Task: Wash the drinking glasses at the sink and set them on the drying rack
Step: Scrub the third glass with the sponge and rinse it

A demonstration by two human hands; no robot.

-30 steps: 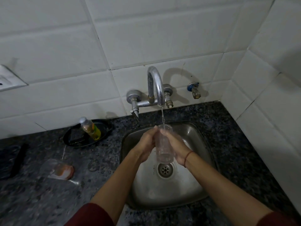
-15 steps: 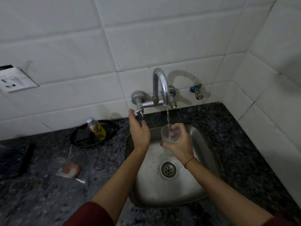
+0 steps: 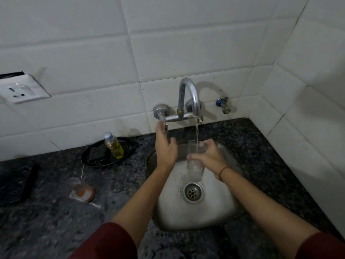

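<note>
A clear drinking glass [image 3: 195, 166] stands upright over the steel sink [image 3: 220, 206], under a thin stream of water from the curved tap [image 3: 188, 98]. My right hand [image 3: 211, 156] grips the glass around its upper part. My left hand [image 3: 165, 146] reaches up to the tap's left lever [image 3: 165, 128], with its fingers touching it. A second glass [image 3: 82, 187] with an orange residue lies on its side on the dark granite counter to the left.
A black tray [image 3: 97, 157] with a bottle of yellow liquid [image 3: 113, 145] sits left of the sink by the wall. A dark object [image 3: 29, 182] lies at the far left. A wall socket [image 3: 20, 90] and a small spigot [image 3: 224, 105] are on the tiles.
My left hand let go of the glass and rose to the tap lever. My right hand alone now holds the glass under the stream.
</note>
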